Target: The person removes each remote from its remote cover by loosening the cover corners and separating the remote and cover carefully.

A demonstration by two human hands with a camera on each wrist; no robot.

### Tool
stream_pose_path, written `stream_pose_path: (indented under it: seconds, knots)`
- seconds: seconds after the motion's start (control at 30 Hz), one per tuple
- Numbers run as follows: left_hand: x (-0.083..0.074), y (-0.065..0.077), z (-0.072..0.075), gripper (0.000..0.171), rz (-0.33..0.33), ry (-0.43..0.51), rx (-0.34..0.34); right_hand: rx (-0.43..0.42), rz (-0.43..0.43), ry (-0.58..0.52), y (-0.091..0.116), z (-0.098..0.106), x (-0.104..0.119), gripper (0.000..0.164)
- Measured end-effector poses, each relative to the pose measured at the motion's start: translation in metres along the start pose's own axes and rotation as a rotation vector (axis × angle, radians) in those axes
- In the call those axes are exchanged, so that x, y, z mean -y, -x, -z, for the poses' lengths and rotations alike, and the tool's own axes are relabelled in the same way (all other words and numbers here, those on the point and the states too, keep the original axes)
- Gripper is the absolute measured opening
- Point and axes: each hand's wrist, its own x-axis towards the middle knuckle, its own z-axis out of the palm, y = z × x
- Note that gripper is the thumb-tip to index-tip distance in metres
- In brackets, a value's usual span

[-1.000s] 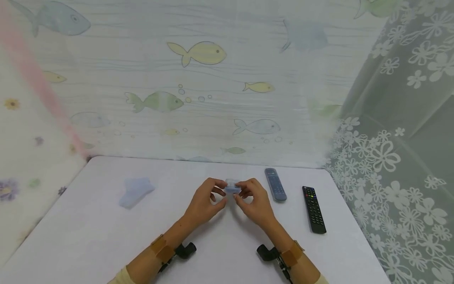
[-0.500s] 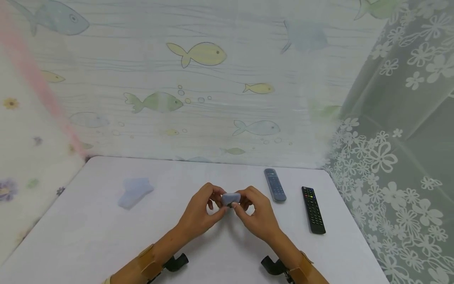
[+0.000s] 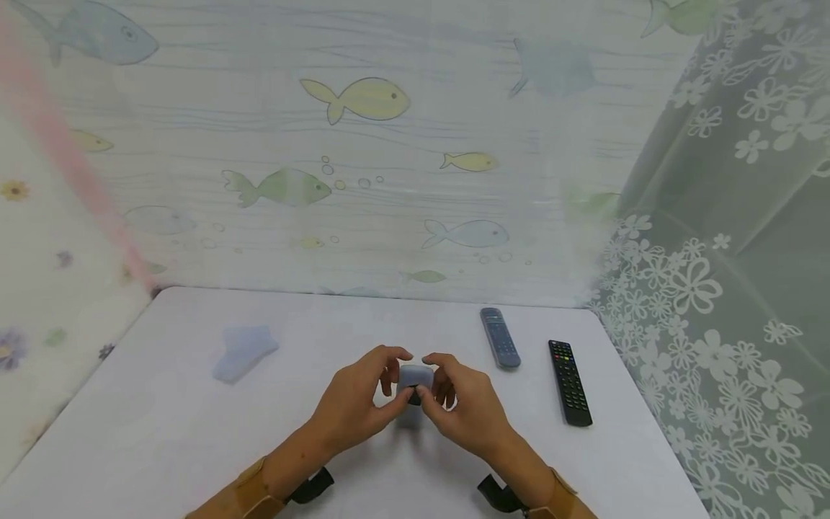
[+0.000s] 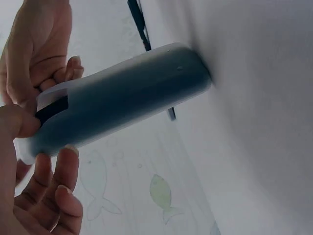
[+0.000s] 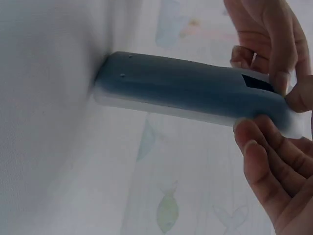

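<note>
A remote control in a translucent bluish cover [image 3: 416, 375] stands on end, slightly tilted, between my hands; its lower end meets the table in both wrist views. Through a cut-out near the upper end of the cover [image 4: 122, 100], the black casing shows. My left hand [image 3: 353, 398] grips the upper end from the left, thumb beside the cut-out. From the other side my right hand [image 3: 472, 406] holds the same end, with its thumb close to the left one. In the right wrist view, fingertips [image 5: 247, 129] touch the side of the cover.
To the right lie a covered bluish remote [image 3: 500, 339] and, beyond it, a bare black remote [image 3: 570, 383]. A pale blue, limp, folded piece [image 3: 245, 353] lies at the left of the white table [image 3: 162, 425]. A fish-patterned curtain [image 3: 363, 216] hangs behind.
The covered remote has swung up onto its end and come nearer to me. Both hands came toward me with it, and their thumbs moved together at its upper end.
</note>
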Motion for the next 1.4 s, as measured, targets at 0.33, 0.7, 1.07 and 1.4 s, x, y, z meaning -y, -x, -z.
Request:
stream_pose_path:
  seconds: [0.33, 0.7, 1.07, 1.4]
  knots:
    - [0.008, 0.006, -0.007, 0.026, -0.247, -0.208, -0.145, -0.11, 0.266, 0.326, -0.001, -0.008, 0.0, 0.016]
    - [0.01, 0.009, -0.011, 0.021, -0.379, -0.341, -0.279, -0.256, 0.424, 0.453, -0.007, -0.017, 0.003, 0.023]
    - [0.011, 0.009, -0.011, 0.021, -0.338, -0.251, -0.352, -0.289, 0.421, 0.428, -0.013, -0.021, 0.008, 0.019]
    - [0.016, 0.015, -0.013, 0.012, -0.251, -0.09, -0.299, -0.241, 0.307, 0.282, -0.007, -0.029, 0.007, 0.011]
